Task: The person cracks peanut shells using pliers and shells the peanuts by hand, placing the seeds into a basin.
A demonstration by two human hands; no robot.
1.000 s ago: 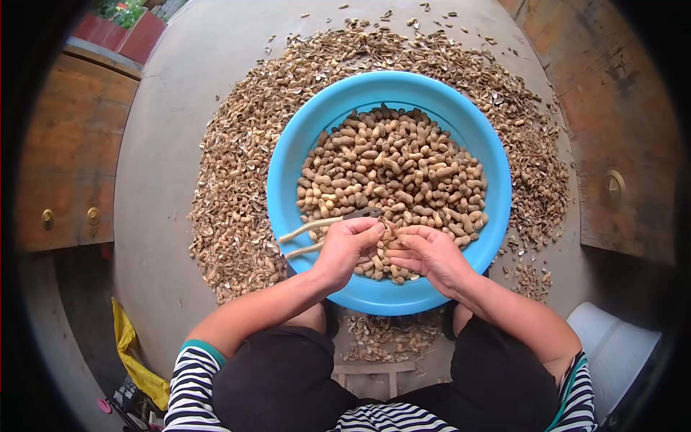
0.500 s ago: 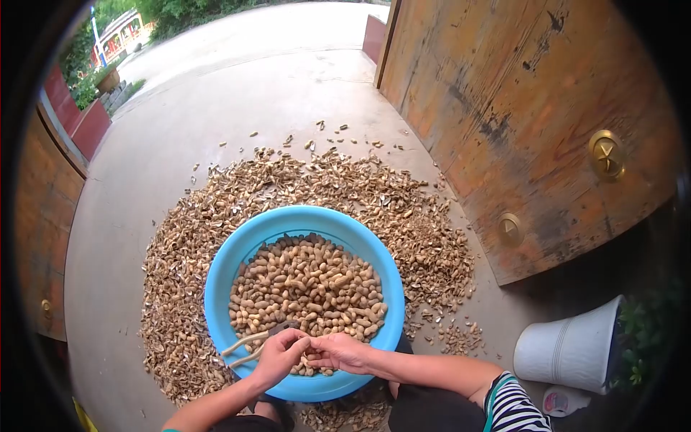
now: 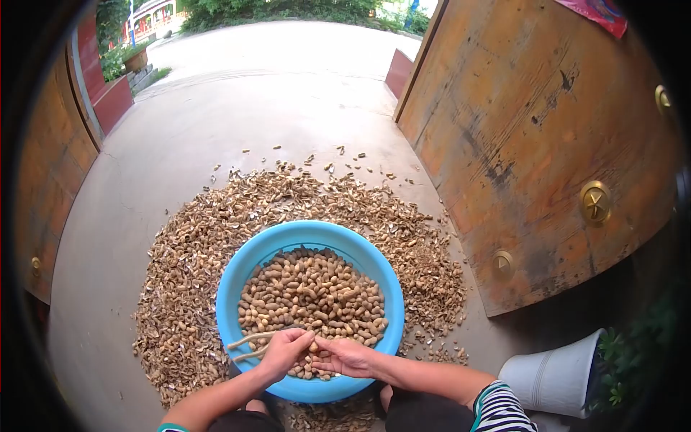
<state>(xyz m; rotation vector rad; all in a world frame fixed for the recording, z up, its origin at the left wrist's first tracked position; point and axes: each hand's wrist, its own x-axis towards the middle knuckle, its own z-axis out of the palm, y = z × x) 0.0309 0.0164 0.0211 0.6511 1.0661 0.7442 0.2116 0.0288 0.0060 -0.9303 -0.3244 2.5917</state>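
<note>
A blue basin (image 3: 394, 317) full of unshelled peanuts (image 3: 309, 284) stands in front of me. Over its near side my left hand (image 3: 288, 348) is closed, with thumb and forefinger on a small peanut (image 3: 314, 347). Pliers with pale handles (image 3: 250, 344) stick out from beside that hand across the basin's left rim; their head is hidden. My right hand (image 3: 347, 358) meets the left one, its thumb and forefinger pinched at the same peanut and its other fingers loosely curled below.
Broken peanut shells (image 3: 187, 288) lie around the basin on the concrete floor (image 3: 108, 237). A wooden door (image 3: 504, 158) stands at the right, another (image 3: 54, 173) at the left. A white pot (image 3: 551, 374) with a green plant (image 3: 619, 367) is at the lower right.
The camera view has tilted up, so the basin and hands appear lower and more of the doors and outside ground shows. Both hands stay together over the basin.
</note>
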